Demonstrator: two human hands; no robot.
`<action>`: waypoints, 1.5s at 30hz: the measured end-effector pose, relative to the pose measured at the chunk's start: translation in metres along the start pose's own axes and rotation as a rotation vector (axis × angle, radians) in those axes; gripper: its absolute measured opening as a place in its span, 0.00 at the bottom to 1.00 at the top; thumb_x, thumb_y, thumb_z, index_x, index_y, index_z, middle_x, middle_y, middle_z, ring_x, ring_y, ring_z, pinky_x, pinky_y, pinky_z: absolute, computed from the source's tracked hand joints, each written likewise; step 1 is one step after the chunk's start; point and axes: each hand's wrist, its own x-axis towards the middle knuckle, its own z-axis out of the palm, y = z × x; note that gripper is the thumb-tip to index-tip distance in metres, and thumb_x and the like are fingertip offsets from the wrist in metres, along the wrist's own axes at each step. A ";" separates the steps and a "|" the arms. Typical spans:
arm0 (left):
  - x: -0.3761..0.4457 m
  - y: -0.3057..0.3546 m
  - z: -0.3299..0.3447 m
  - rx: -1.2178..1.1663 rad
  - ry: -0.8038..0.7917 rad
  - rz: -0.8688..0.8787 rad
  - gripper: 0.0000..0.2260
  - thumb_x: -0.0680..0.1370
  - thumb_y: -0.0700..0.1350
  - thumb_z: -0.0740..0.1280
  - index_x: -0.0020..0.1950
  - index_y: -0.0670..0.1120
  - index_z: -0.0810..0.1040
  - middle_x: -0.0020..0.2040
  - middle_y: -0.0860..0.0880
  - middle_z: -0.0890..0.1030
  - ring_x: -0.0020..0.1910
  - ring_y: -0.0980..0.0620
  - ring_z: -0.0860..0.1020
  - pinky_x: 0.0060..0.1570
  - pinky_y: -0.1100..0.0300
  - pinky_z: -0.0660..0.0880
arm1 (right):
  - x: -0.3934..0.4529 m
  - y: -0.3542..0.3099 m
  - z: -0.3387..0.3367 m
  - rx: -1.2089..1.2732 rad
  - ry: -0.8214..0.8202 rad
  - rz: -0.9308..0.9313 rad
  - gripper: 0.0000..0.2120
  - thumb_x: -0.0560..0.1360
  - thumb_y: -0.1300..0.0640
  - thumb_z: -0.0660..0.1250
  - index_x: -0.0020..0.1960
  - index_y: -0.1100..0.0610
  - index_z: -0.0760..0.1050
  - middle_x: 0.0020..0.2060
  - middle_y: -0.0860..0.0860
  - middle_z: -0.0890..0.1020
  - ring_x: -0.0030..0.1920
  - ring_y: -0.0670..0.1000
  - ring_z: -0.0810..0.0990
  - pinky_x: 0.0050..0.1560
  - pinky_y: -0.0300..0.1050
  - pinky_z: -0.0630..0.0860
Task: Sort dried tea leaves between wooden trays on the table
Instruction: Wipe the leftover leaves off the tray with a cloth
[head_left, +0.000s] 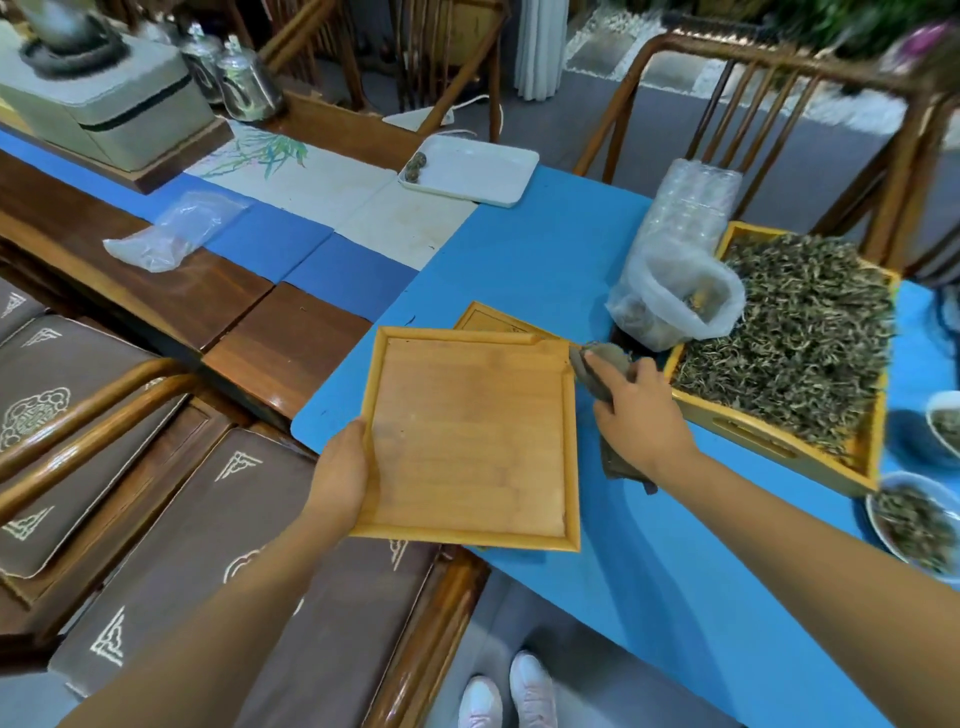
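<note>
Two hands (340, 475) (641, 410) at wooden tray (467, 441)

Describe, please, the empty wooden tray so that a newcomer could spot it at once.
Start at the bright blue mat covering the table's right part. At its near-left corner the left hand grips a square, light bamboo tray by its left edge. Unlike the larger wooden tray heaped with dried tea leaves to its right, this one is bare inside.

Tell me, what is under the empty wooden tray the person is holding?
Behind the empty tray's far corner, another flat wooden piece pokes out on the blue mat. The rest of it is covered, so I cannot tell what it is.
</note>
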 end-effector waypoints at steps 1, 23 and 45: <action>-0.001 0.003 0.007 0.010 -0.023 0.028 0.13 0.80 0.51 0.49 0.37 0.52 0.65 0.37 0.52 0.68 0.43 0.49 0.67 0.42 0.53 0.64 | -0.005 0.007 -0.004 0.006 0.009 0.018 0.27 0.77 0.57 0.59 0.74 0.48 0.57 0.57 0.62 0.67 0.56 0.62 0.68 0.57 0.51 0.68; -0.080 0.037 0.179 0.154 -0.452 0.151 0.18 0.81 0.51 0.49 0.39 0.47 0.73 0.36 0.46 0.73 0.33 0.49 0.71 0.32 0.56 0.65 | -0.140 0.156 -0.012 0.217 0.135 0.601 0.28 0.77 0.56 0.58 0.74 0.52 0.55 0.63 0.62 0.63 0.60 0.64 0.67 0.57 0.54 0.71; -0.095 0.007 0.219 0.254 -0.442 0.188 0.22 0.81 0.49 0.49 0.62 0.35 0.73 0.62 0.36 0.75 0.60 0.39 0.74 0.64 0.44 0.67 | -0.179 0.194 0.025 0.184 0.114 0.712 0.27 0.76 0.57 0.59 0.73 0.50 0.55 0.59 0.61 0.66 0.55 0.61 0.70 0.55 0.52 0.72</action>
